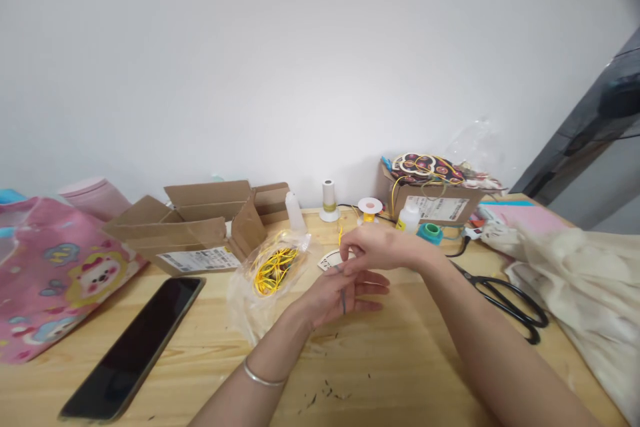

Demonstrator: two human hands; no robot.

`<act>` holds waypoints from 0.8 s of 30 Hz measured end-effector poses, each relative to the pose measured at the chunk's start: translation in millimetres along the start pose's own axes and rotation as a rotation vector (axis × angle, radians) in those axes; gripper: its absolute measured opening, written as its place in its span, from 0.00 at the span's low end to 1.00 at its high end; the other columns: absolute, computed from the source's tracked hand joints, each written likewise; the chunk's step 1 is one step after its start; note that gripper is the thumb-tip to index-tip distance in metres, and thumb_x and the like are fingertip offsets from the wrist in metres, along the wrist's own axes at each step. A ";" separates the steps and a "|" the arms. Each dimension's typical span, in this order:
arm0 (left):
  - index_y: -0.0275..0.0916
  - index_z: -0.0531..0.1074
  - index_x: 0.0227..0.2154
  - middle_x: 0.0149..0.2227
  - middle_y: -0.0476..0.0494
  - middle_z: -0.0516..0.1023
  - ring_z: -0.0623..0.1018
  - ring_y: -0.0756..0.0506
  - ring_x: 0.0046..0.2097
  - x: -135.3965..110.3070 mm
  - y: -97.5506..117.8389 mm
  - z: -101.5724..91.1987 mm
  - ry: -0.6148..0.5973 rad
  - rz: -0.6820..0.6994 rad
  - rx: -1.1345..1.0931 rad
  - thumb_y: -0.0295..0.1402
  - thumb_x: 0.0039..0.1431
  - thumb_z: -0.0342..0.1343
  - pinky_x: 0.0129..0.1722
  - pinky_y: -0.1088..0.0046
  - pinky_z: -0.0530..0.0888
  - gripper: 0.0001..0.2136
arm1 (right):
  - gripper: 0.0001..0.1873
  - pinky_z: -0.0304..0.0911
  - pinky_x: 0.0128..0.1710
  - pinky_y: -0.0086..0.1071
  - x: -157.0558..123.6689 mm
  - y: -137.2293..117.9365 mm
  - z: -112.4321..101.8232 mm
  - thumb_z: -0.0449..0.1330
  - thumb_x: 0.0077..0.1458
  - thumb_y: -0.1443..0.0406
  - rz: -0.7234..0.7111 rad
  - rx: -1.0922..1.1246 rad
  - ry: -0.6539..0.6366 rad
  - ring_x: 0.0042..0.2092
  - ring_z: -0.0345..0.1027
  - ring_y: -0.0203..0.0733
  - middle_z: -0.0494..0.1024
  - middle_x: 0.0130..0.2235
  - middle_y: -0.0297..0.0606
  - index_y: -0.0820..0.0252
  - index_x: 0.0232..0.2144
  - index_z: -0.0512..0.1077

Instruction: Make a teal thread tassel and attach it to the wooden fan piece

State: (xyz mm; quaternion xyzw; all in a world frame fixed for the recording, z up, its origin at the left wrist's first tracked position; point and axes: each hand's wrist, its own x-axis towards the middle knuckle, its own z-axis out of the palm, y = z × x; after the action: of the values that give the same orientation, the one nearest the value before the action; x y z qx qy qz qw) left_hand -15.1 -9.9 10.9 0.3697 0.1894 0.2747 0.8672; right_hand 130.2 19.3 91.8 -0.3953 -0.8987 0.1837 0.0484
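My left hand [340,297] is held palm up over the table, its fingers stretched out to the right. A thin grey-blue cord [343,301] runs across its palm and fingers. From above, my right hand [377,247] reaches down, thumb and index finger pinched together at the left thumb, where the cord seems to pass; the exact grip is partly hidden. Just behind the hands lies a flat pale piece with cut-outs [327,260], partly covered by my right fingers. To the left, a clear plastic bag [250,310] holds tangled yellow cord [273,273].
An open cardboard box [195,237], a phone [135,347] and a pink patterned bag [75,280] occupy the left. Thread spools [329,200], a filled box [440,203], black scissors [507,300] and cream cloth [575,280] stand behind and right. Dark scraps [325,392] litter the front.
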 end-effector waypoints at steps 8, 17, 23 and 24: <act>0.39 0.63 0.45 0.38 0.37 0.74 0.73 0.42 0.42 0.2 7.4 2.1 0.072 0.062 -0.108 0.36 0.58 0.43 0.40 0.61 0.67 0.14 | 0.12 0.51 0.27 0.26 -33.0 31.9 -38.2 0.50 0.49 0.67 0.285 -0.354 0.373 0.32 0.64 0.36 0.74 0.32 0.36 0.57 0.34 0.72; 0.38 0.62 0.45 0.39 0.35 0.74 0.74 0.42 0.42 3.4 1.7 -4.3 0.080 0.002 -0.129 0.35 0.57 0.45 0.38 0.61 0.68 0.14 | 0.11 0.47 0.21 0.25 -76.1 49.6 -80.4 0.52 0.47 0.61 0.631 -0.542 0.498 0.28 0.65 0.37 0.75 0.29 0.33 0.53 0.31 0.73; 0.39 0.62 0.46 0.39 0.36 0.74 0.74 0.41 0.43 4.1 1.2 -5.3 0.081 -0.001 -0.123 0.35 0.57 0.45 0.39 0.58 0.68 0.14 | 0.11 0.53 0.21 0.26 -103.9 41.1 -105.6 0.55 0.47 0.60 0.683 -0.362 0.667 0.23 0.64 0.33 0.75 0.27 0.35 0.58 0.30 0.73; 0.39 0.62 0.46 0.39 0.36 0.74 0.73 0.41 0.43 4.1 1.1 -5.4 0.084 -0.002 -0.118 0.35 0.57 0.45 0.40 0.58 0.68 0.14 | 0.11 0.54 0.21 0.26 -107.3 34.5 -111.7 0.56 0.47 0.60 0.680 -0.287 0.717 0.21 0.63 0.31 0.75 0.27 0.36 0.59 0.30 0.73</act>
State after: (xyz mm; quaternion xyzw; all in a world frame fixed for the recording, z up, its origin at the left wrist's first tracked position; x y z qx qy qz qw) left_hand -15.2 -3.9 7.7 0.3058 0.2094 0.2996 0.8791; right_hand 253.3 -4.9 189.0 -0.7060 -0.6624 -0.0831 0.2363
